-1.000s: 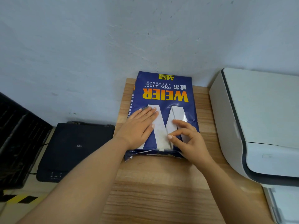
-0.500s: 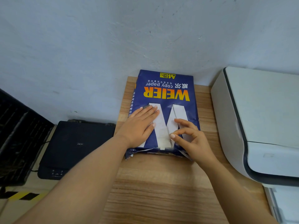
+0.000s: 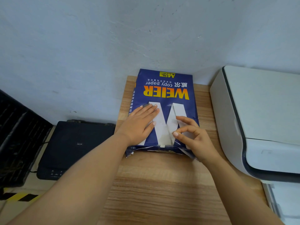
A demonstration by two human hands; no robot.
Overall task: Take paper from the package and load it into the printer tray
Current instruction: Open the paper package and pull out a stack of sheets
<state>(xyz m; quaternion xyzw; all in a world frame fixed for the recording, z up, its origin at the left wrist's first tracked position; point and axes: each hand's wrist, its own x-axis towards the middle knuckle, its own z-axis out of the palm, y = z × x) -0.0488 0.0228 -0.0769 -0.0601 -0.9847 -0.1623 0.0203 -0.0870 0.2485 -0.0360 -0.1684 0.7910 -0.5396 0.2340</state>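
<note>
A blue package of copy paper [image 3: 164,88] lies flat on the wooden table [image 3: 162,184], its far end against the wall. Its near end is torn open and white paper edges show there. My left hand [image 3: 139,124] rests flat on the package's left half, fingers together. My right hand [image 3: 193,137] sits at the near right corner, fingers curled, thumb and forefinger pinching at the wrapper. The white printer [image 3: 259,119] stands to the right of the package. Part of its paper tray [image 3: 282,202] shows at the lower right.
A black flat device [image 3: 71,148] sits on a lower surface left of the table. A dark slatted object [image 3: 17,138] stands at the far left. Yellow-black floor tape [image 3: 19,197] shows at the lower left. The pale wall rises close behind.
My right hand's fingers have lifted and curled more above the wrapper's near right corner. The left hand stays flat on the package. The view has shifted slightly.
</note>
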